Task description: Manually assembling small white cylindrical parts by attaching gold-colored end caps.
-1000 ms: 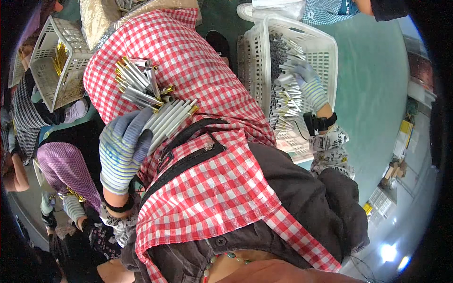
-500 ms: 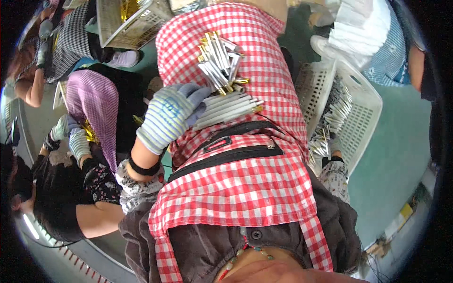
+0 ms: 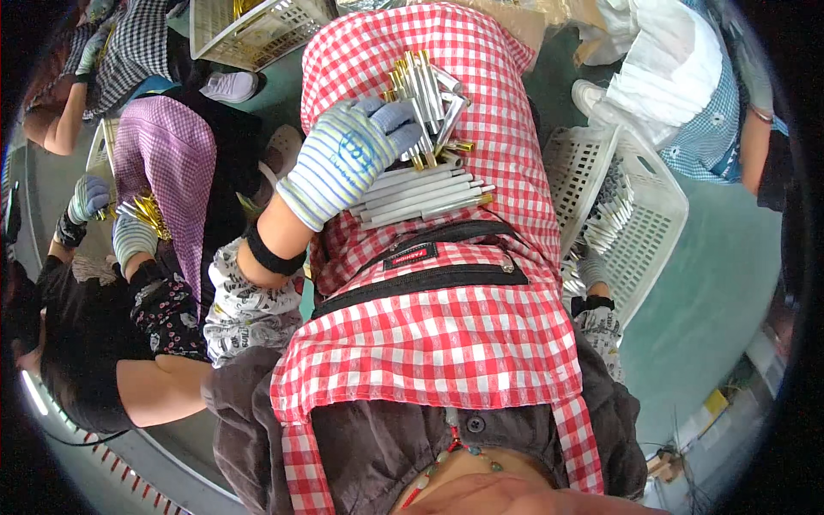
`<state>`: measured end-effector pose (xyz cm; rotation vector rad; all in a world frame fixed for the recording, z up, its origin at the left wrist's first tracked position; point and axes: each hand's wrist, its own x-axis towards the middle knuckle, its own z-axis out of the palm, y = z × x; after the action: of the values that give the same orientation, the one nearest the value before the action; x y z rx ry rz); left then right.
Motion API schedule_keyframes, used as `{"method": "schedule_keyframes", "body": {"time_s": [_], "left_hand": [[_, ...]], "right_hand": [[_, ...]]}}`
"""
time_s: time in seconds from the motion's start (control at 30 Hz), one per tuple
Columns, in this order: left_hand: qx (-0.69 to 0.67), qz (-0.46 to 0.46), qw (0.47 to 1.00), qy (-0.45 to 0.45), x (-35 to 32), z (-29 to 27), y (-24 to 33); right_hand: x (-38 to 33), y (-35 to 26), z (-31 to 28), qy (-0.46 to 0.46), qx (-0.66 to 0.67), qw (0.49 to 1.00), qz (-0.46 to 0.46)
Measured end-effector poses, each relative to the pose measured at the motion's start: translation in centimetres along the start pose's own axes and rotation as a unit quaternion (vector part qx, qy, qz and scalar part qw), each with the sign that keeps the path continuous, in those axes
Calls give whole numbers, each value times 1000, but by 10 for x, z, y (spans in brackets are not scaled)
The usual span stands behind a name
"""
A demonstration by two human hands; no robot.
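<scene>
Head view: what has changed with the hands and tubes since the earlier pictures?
The left hand has let go of the row of white tubes and moved away from the body, now over the gold-tipped tubes; its grip there is unclear. The right hand has drawn back toward the near end of the basket. Both groups of tubes stay on the apron.

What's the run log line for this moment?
left hand: at gold-ended tubes on checked apron; right hand: at white basket, partly hidden; grips: unclear
</scene>
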<state>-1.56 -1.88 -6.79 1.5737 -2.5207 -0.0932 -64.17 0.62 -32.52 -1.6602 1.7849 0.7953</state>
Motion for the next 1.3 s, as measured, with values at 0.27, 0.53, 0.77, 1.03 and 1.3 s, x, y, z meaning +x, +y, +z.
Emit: {"method": "schedule_keyframes", "body": {"time_s": [0.27,0.53,0.77,1.03,1.3], "left_hand": [[27,10,1000,6,5,22,-10],[22,13,999,33,-4,-9,-16],[-44,-81,992,87,-58,-13,1],[-119,-97,981,115,-53,-20,5],[-246,-111,950,157,-49,-35,-6]], "right_hand": [[-96,-207,-206,343,72,875,-333],[-159,-398,-255,170,7,649,-742],[-179,-423,-228,114,-241,675,-688],[-180,-419,-231,70,-195,680,-703],[-195,-405,-284,102,-34,686,-720]]}}
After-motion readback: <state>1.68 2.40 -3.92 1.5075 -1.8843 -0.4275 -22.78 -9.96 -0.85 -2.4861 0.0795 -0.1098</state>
